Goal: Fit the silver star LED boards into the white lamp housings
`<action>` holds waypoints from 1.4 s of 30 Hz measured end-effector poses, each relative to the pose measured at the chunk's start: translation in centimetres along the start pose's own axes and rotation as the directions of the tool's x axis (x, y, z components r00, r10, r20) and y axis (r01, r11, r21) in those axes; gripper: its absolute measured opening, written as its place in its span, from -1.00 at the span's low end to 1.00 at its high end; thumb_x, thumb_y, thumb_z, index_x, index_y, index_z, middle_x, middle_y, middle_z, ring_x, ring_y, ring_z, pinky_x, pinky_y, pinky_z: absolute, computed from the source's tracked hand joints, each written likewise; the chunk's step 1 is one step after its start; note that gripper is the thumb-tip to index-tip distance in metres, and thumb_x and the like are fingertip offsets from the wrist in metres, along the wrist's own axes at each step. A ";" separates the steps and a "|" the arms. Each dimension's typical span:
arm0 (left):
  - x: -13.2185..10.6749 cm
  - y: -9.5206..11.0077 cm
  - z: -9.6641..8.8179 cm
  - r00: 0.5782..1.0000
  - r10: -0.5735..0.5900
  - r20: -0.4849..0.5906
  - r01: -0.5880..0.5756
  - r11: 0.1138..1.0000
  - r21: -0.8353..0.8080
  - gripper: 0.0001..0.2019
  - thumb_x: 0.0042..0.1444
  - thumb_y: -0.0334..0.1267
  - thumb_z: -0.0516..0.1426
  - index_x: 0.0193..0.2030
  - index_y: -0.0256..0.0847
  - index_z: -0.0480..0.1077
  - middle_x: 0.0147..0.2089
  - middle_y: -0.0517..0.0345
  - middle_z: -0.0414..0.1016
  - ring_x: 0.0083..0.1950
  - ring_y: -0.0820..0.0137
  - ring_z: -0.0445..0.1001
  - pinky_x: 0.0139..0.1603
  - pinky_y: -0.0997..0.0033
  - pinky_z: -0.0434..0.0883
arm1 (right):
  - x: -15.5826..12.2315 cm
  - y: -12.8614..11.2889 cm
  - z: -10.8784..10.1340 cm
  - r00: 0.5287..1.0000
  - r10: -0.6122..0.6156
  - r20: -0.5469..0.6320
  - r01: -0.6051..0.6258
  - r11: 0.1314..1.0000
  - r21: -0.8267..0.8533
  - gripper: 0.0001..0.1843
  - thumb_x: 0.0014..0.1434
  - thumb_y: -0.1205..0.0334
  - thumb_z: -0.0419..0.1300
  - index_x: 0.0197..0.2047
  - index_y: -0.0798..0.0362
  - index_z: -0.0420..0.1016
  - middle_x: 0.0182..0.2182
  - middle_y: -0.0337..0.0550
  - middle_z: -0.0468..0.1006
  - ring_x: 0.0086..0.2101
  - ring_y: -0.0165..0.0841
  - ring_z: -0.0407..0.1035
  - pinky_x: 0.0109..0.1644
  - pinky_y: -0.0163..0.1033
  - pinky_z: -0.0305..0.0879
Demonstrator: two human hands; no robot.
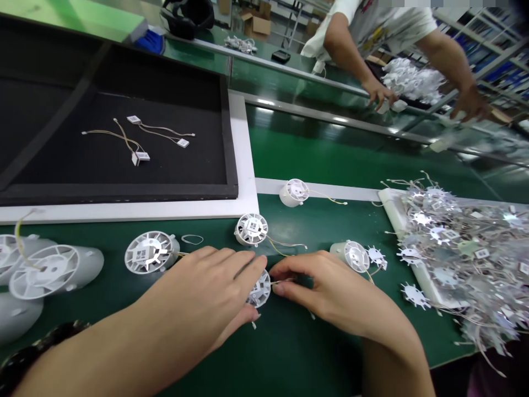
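Note:
My left hand (210,292) lies over a small white round housing (260,289) on the green mat, fingers curled round it. Beside it, my right hand (326,286) pinches the thin wire (285,280) that leaves that housing. Another white housing with a star-shaped plate (251,229) sits just beyond my fingers, its wires trailing right. One more housing (355,255) lies right of my right hand, and a larger finned one (149,251) left of my left hand.
A heap of silvery star plates with wires fills a white tray (390,207) at the right. Large white housings (53,270) lie far left. A black tray (124,187) holds three small wired connectors (138,157). Another person's hands (378,94) work across the table.

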State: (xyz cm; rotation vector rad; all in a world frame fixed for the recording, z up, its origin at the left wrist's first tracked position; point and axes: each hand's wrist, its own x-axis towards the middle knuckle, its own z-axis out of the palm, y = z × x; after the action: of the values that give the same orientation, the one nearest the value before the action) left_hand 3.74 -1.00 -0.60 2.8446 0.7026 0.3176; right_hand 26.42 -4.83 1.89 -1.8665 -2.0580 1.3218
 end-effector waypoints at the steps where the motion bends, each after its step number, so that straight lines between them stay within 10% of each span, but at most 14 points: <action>1: 0.0 0.0 0.0 1.000 0.001 0.019 -0.001 1.000 -0.009 -0.53 0.02 -0.13 0.48 0.03 -0.28 0.56 -0.08 0.03 0.73 -0.23 0.12 0.70 -0.38 0.19 0.56 | 0.0 0.0 0.0 1.000 -0.024 0.010 0.024 1.000 -0.005 -0.83 0.37 0.20 0.23 -0.14 -0.11 0.69 -0.26 -0.35 0.74 -0.30 -0.37 0.54 -0.21 -0.26 0.25; 8: 0.3 -0.3 -0.2 0.987 0.003 0.163 0.007 0.998 -0.061 -0.65 0.17 -0.20 0.39 0.05 -0.24 0.55 -0.08 0.09 0.71 -0.20 0.13 0.69 -0.30 0.15 0.56 | 0.2 0.3 0.6 0.993 -0.118 0.003 0.118 0.992 -0.042 -0.73 0.39 0.33 0.19 -0.16 -0.07 0.75 -0.24 -0.20 0.77 -0.28 -0.30 0.60 -0.20 -0.23 0.30; 28: -0.4 -1.4 1.6 0.998 -0.036 0.051 0.041 0.994 -0.101 -0.76 0.46 -0.23 0.00 -0.01 -0.10 0.51 -0.12 0.17 0.71 -0.30 0.21 0.67 -0.36 0.26 0.43 | 0.5 0.9 0.7 0.990 -0.133 0.055 0.139 0.984 -0.111 -0.82 0.40 0.31 0.25 -0.17 0.00 0.72 -0.24 -0.20 0.70 -0.22 -0.29 0.52 -0.13 -0.20 0.28; 37: 0.4 -0.7 -0.7 0.998 0.050 0.041 -0.045 0.994 -0.103 -0.75 0.44 -0.28 0.05 0.07 -0.24 0.54 -0.03 0.02 0.71 -0.21 0.16 0.70 -0.26 0.19 0.58 | -0.7 1.4 -0.6 0.987 -0.144 -0.073 0.143 0.990 -0.015 -0.78 0.33 0.13 0.33 0.03 -0.08 0.67 -0.11 -0.19 0.71 -0.13 -0.23 0.56 -0.08 -0.19 0.38; 39: 0.5 -0.4 -0.7 0.997 0.079 0.020 -0.076 0.990 -0.120 -0.79 0.39 -0.29 0.12 0.06 -0.23 0.54 0.00 0.04 0.69 -0.14 0.16 0.69 -0.23 0.19 0.60 | -1.3 2.2 -1.6 0.944 -0.120 -0.307 0.134 0.991 0.026 -0.77 0.37 0.09 0.26 0.02 -0.08 0.65 -0.12 -0.18 0.71 -0.15 -0.24 0.57 -0.10 -0.20 0.42; 42: 0.6 -0.3 -0.4 0.991 0.132 0.024 -0.128 0.985 -0.118 -0.83 0.30 -0.33 0.22 0.01 -0.23 0.55 -0.03 0.06 0.67 -0.13 0.15 0.66 -0.23 0.18 0.60 | -1.1 3.8 -2.3 0.707 -0.043 -0.705 0.016 0.999 -0.045 -0.75 0.41 0.11 0.15 -0.07 -0.02 0.64 -0.16 -0.09 0.70 -0.19 -0.21 0.57 -0.13 -0.16 0.46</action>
State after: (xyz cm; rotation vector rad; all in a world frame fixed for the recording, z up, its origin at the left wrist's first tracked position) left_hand 4.06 -0.41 -0.23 2.7827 0.4764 0.3215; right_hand 31.03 -4.90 1.54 -1.9136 -1.6680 0.4086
